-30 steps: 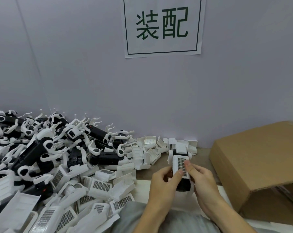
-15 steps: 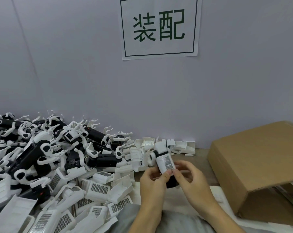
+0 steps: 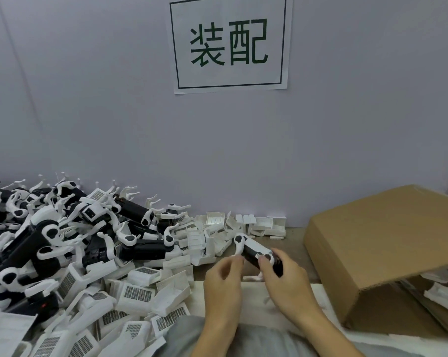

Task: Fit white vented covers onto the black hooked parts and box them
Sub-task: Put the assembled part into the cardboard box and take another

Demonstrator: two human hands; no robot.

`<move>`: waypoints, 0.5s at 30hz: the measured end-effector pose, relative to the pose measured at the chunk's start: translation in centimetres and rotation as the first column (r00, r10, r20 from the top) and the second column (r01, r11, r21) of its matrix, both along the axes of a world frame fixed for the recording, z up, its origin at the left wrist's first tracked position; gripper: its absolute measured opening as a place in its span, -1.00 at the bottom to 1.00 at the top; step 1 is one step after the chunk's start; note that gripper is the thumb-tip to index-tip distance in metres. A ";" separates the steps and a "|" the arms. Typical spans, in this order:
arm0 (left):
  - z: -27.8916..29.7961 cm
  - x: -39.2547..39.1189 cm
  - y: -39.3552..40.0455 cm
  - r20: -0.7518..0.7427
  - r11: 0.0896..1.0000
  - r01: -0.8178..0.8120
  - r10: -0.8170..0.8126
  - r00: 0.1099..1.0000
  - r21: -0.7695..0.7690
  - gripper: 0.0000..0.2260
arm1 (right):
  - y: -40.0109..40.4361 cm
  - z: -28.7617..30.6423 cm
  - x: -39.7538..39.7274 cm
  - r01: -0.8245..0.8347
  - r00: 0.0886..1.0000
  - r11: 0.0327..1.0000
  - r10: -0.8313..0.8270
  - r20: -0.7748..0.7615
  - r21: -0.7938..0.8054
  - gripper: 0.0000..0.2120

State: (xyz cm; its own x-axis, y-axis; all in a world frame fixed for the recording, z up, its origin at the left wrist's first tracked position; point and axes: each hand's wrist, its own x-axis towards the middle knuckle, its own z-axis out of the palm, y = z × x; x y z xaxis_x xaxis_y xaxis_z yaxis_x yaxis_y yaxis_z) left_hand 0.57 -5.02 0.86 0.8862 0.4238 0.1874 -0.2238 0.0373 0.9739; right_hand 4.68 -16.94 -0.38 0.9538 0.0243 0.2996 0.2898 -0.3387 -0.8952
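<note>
While the right hand (image 3: 290,284) curls its fingers round the covered part (image 3: 256,251), a black hooked body with its white cover lying on top, the piece sits just above the bench between the two hands; the left hand (image 3: 224,282) hangs beside it with fingers loosely bent, and whether its fingertips touch the white hooked end I cannot tell through the blur; the cover looks seated, so boxing seems to be the step in hand; a firm squeeze along both long edges would confirm that the cover has seated before release; the cardboard box (image 3: 377,256) stands just right of the hands, its flap overhanging the opening, so the part should go in low and under the flap, hooks turned clear of pieces already inside; the pile of black hooked parts (image 3: 50,235) and loose vented covers (image 3: 138,295) lies left, near for the next pick.
</note>
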 end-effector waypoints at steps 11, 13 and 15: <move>-1.0 0.8 0.1 -0.053 0.999 0.004 -0.006 0.999 -0.047 -0.77 | -8.4 12.0 0.6 -0.010 0.989 0.304 0.143 -0.036 0.953 -0.63; -1.1 0.8 0.1 -0.056 0.998 0.002 -0.005 0.998 -0.056 -0.76 | -11.1 15.0 1.1 -0.031 1.000 0.220 0.009 0.030 0.975 -0.61; -1.0 0.8 0.1 -0.059 0.997 0.004 -0.008 0.998 -0.071 -0.76 | -13.9 17.2 1.7 -0.042 0.988 0.139 -0.145 0.062 0.989 -0.60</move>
State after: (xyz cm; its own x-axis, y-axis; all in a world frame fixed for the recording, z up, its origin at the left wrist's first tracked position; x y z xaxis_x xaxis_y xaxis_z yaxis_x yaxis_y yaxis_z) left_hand 1.33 -4.88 -0.17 0.8973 0.4289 0.1043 -0.1654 0.1077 0.9803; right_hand 6.40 -30.88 16.86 0.8954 -0.4281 0.1224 0.4362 0.7880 -0.4346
